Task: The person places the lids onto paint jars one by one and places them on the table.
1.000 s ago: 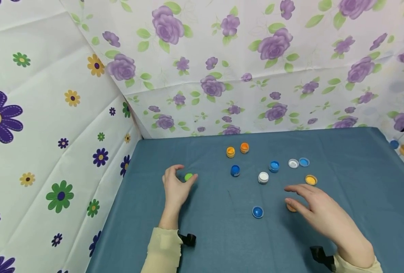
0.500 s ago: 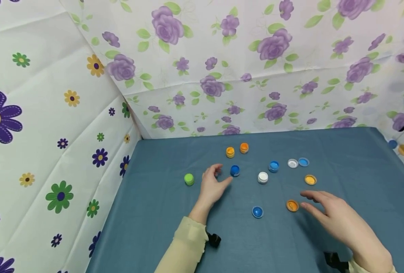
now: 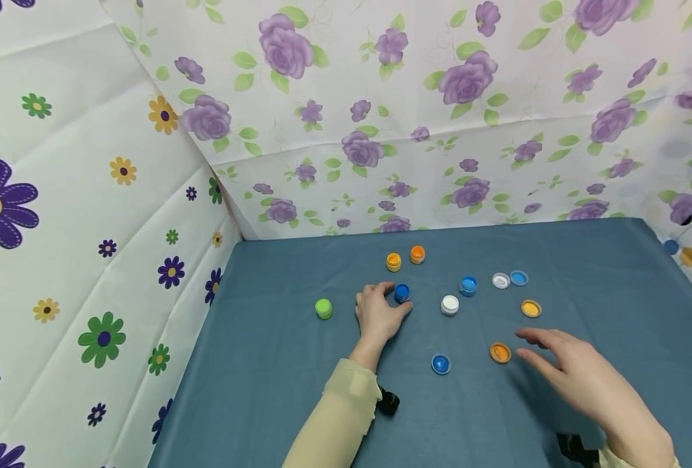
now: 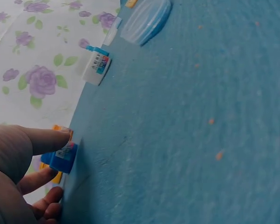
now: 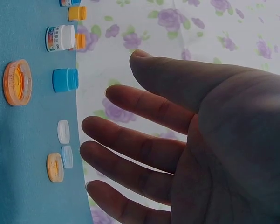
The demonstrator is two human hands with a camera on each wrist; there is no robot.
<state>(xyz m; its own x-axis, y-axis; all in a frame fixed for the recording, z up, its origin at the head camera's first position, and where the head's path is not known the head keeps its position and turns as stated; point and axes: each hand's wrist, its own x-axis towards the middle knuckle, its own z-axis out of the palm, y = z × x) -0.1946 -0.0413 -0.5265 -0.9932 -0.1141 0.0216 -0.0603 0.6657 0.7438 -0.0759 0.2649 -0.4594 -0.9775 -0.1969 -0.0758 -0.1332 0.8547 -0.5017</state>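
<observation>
A small dark blue paint jar stands on the blue cloth, with the thumb and fingers of my left hand curled round it. In the left wrist view the thumb lies along one side of the dark blue paint jar and a finger comes up to the other. My right hand hovers over the cloth with relaxed, spread fingers and holds nothing. Closest to it is an orange paint lid. A yellow lid lies behind that hand, and a blue lid rests between the hands.
Left of the left hand stands a green paint jar. Yellow and orange jars stand behind. White and light blue jars are right of the dark blue one, then white and light blue lids. Flowered sheets border the table.
My left hand has left the green jar and moved right to the dark blue jar. My right hand has drawn back slightly to the right, uncovering the orange lid.
</observation>
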